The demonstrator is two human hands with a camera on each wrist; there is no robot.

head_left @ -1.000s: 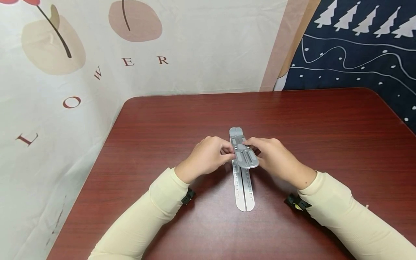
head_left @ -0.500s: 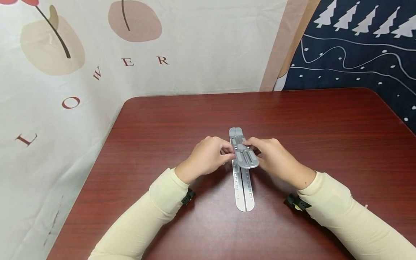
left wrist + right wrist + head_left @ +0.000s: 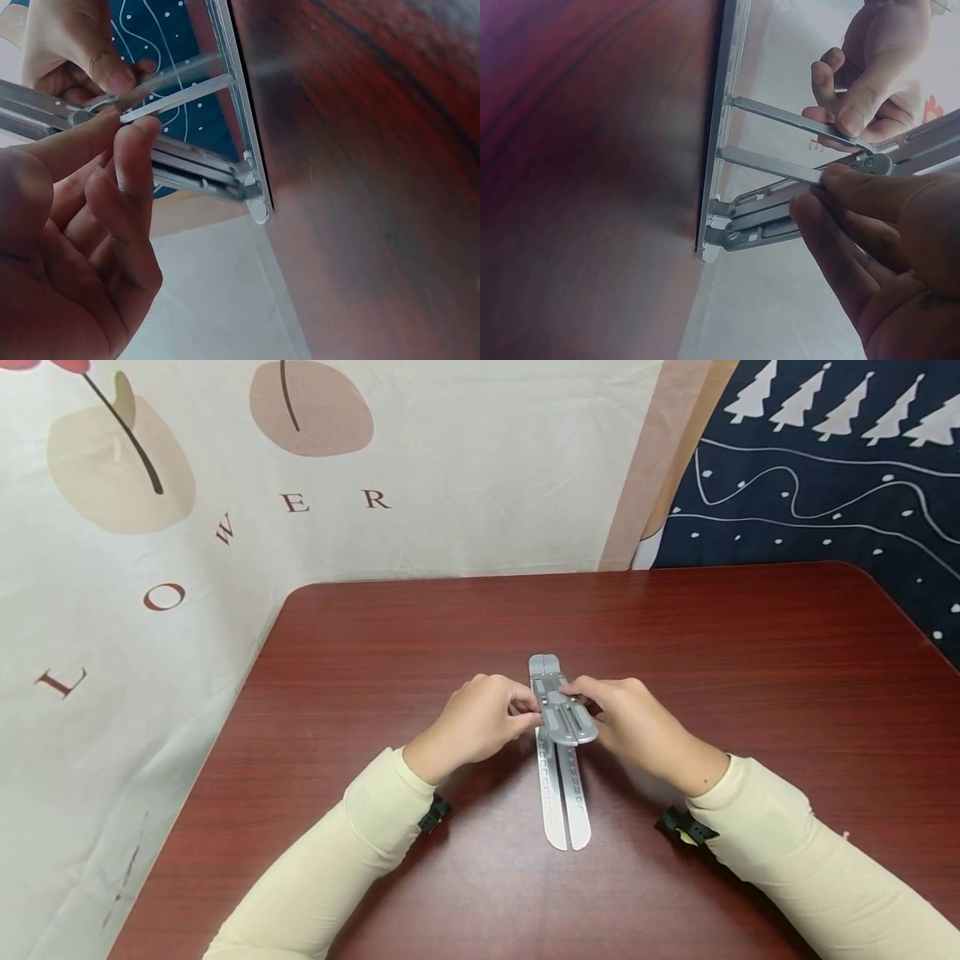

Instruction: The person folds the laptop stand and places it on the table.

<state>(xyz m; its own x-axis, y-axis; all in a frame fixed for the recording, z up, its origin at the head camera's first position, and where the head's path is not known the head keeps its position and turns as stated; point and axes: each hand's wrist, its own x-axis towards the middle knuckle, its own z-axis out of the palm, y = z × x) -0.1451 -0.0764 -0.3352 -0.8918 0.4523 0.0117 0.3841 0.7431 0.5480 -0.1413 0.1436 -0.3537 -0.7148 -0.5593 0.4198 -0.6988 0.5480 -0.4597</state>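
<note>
A silver folding laptop stand (image 3: 570, 722) stands partly raised on the table, its two slotted base rails (image 3: 555, 802) lying flat and pointing toward me. The upper arms slope up from the hinges (image 3: 718, 221) at the far end. My left hand (image 3: 480, 718) is at the stand's left side; in the left wrist view its thumb and fingertips pinch a thin support strut (image 3: 180, 97). On the right side, my right hand (image 3: 645, 727) pinches the other strut (image 3: 772, 165) between thumb and finger. Both struts meet the base rails at their lower ends.
The red-brown wooden table (image 3: 375, 643) extends around the stand on all sides. Behind it hang a pale printed cloth (image 3: 480, 460) and a dark blue cloth (image 3: 810, 502) with white trees. Dark wrist straps (image 3: 686, 828) sit at both cuffs.
The near ends of the base rails have spread slightly apart, the right one shifting right. The near end of the upper arms has shifted a little. Both hands stay almost in place.
</note>
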